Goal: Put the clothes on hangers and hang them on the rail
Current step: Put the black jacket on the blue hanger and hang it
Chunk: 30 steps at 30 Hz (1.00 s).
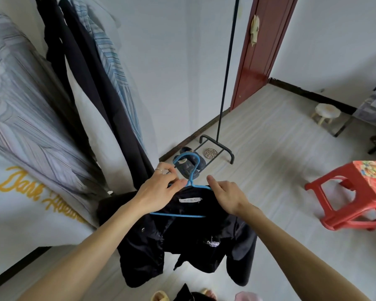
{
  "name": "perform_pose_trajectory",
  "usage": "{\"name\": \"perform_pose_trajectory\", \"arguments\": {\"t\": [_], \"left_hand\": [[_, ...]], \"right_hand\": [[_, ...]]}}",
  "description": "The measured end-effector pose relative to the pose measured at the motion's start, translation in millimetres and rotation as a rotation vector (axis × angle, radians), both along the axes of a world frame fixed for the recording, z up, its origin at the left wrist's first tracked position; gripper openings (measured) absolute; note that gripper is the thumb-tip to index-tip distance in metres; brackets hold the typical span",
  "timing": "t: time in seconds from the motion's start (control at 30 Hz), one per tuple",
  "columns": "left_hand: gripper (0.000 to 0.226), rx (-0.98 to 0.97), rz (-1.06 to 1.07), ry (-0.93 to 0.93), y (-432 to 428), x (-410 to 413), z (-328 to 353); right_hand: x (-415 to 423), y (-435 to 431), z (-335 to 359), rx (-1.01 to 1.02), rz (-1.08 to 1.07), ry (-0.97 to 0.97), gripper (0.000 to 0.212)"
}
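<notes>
Soft, even daylight fills the room, bright on the pale wall (172,61) and floor (269,148); its source cannot be told. Shadows are faint, with a light shade under the red stool (354,192). The red door (261,61) carries a glossy sheen. The wide lens bows the rack's pole (227,68) and stretches the edges. The black jacket (182,246) swallows its folds, with the blue hanger (191,181) clear against it. Its label (190,200) is too soft to read.

Hidden hanger arms, cropped edges

The left hand (159,190), the right hand (228,197) and the collar of the black jacket (182,242) hide both shoulders of the blue hanger (190,174). The label (190,200) is too small to read. The rack pole (227,68) and hung clothes (74,83) run off the top edge. The red stool (356,192) is cut off at the right edge.
</notes>
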State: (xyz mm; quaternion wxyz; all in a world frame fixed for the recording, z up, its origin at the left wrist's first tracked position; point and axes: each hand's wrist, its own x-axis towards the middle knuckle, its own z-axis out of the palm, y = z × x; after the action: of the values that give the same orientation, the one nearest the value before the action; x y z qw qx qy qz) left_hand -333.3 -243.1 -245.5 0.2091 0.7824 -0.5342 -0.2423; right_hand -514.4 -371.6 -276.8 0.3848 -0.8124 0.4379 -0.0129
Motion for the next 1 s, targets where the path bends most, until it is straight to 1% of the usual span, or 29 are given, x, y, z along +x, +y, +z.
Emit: {"name": "perform_pose_trajectory", "arguments": {"t": [0.07, 0.1, 0.13, 0.17, 0.2, 0.23, 0.27, 0.33, 0.37, 0.4, 0.47, 0.5, 0.53, 0.57, 0.6, 0.63, 0.67, 0.7, 0.73, 0.8, 0.83, 0.87, 0.9, 0.97, 1.0], "left_hand": [[0.034, 0.012, 0.002, 0.137, -1.7, 11.5, 2.7], [0.033, 0.071, 0.033, 0.196, -2.5, 20.3, 4.2], [0.034, 0.153, 0.058, 0.201, -2.9, 28.8, 4.5], [0.037, 0.244, 0.059, 0.137, -3.4, 37.1, 4.5], [0.040, 0.310, 0.054, 0.078, -2.9, 43.2, 5.9], [0.044, 0.339, 0.050, 0.082, -1.3, 47.5, 7.8], [0.046, 0.344, 0.058, 0.167, 1.4, 49.1, 10.6], [0.041, 0.308, 0.182, 0.573, 5.6, 49.7, 14.0], [0.035, 0.300, 0.254, 0.720, 8.2, 50.5, 10.6], [0.030, 0.318, 0.299, 0.799, 10.4, 48.0, 6.8], [0.024, 0.462, 0.249, 0.716, 15.1, 44.7, -9.4], [0.027, 0.545, 0.185, 0.643, 17.5, 42.5, -16.1], [0.030, 0.595, 0.131, 0.577, 19.8, 41.0, -18.7], [0.030, 0.576, 0.095, 0.505, 19.6, 43.0, -18.5], [0.028, 0.475, 0.097, 0.434, 16.5, 44.2, -16.0], [0.024, 0.325, 0.123, 0.389, 12.1, 42.7, -9.6], [0.019, 0.166, 0.139, 0.383, 7.7, 36.8, 1.8], [0.021, 0.071, 0.116, 0.384, 1.7, 29.0, 12.7], [0.027, 0.036, 0.049, 0.355, -4.6, 18.6, 23.3], [0.042, 0.065, -0.097, 0.153, -13.3, 0.5, 31.1], [0.049, 0.054, -0.110, 0.074, -16.5, -4.0, 31.1], [0.053, 0.024, -0.094, 0.042, -18.5, -5.3, 30.7], [0.056, -0.013, -0.064, 0.056, -19.9, -4.0, 29.9], [0.058, -0.065, -0.017, 0.098, -21.3, 0.1, 31.4], [0.058, -0.078, -0.005, 0.115, -21.5, 1.2, 33.2]], "right_hand": [[3.6, 5.3, 0.1, -0.117, -0.100, -0.035, 0.062], [6.0, 6.7, 0.9, -0.162, -0.122, -0.049, 0.060], [7.6, 7.7, 1.3, -0.193, -0.141, -0.065, 0.059], [8.6, 7.2, 1.1, -0.208, -0.161, -0.090, 0.058], [9.3, 6.2, 1.2, -0.218, -0.176, -0.116, 0.057], [8.8, 4.7, 1.8, -0.229, -0.182, -0.137, 0.055], [7.6, 3.2, 2.8, -0.240, -0.181, -0.160, 0.054], [4.6, -1.1, 2.8, -0.263, -0.168, -0.206, 0.050], [3.6, -1.7, 3.6, -0.274, -0.162, -0.228, 0.048], [3.1, -1.6, 5.2, -0.285, -0.165, -0.252, 0.046], [3.6, -3.1, 6.6, -0.306, -0.187, -0.276, 0.043], [3.6, -4.1, 7.0, -0.317, -0.197, -0.272, 0.042], [3.1, -4.6, 6.4, -0.323, -0.207, -0.262, 0.040], [2.4, -5.6, 5.3, -0.316, -0.225, -0.253, 0.039], [1.4, -7.5, 4.2, -0.297, -0.248, -0.240, 0.038], [0.3, -9.3, 3.1, -0.279, -0.268, -0.224, 0.037], [0.4, -10.9, 3.7, -0.266, -0.279, -0.210, 0.036], [1.7, -11.8, 4.3, -0.257, -0.287, -0.198, 0.036], [4.3, -12.7, 5.6, -0.251, -0.291, -0.186, 0.036], [9.9, -14.4, 9.6, -0.243, -0.307, -0.178, 0.037], [11.8, -15.8, 12.6, -0.252, -0.314, -0.205, 0.040], [11.9, -17.3, 16.1, -0.292, -0.315, -0.251, 0.043], [10.1, -19.2, 18.8, -0.396, -0.296, -0.314, 0.042], [3.1, -23.3, 20.6, -0.724, -0.217, -0.408, 0.029], [-0.9, -24.7, 20.5, -0.852, -0.166, -0.416, 0.027]]}}
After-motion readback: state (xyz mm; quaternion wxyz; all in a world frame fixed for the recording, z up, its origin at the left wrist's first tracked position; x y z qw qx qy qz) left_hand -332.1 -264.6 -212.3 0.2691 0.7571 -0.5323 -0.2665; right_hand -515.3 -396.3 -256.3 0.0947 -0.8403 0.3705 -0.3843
